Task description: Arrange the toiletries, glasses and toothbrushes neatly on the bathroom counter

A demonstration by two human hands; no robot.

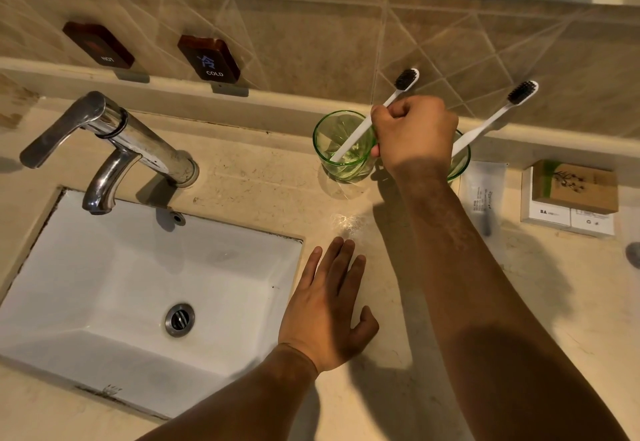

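Two green glasses stand at the back of the beige counter point(242, 181). The left glass point(341, 146) holds a white toothbrush point(353, 139) with black bristles, leaning right. My right hand point(415, 132) is closed around that toothbrush's handle above the glass. The second glass point(462, 160) is mostly hidden behind my right hand and holds another white toothbrush point(491, 118). My left hand point(329, 305) lies flat and open on the counter beside the sink, holding nothing.
A white sink point(69, 285) with a chrome faucet point(104, 136) fills the left. Right of the glasses lie a white sachet point(483, 191) and a brown box point(575, 186) on white packets point(568, 221). HOT and COLD signs sit on the tiled wall.
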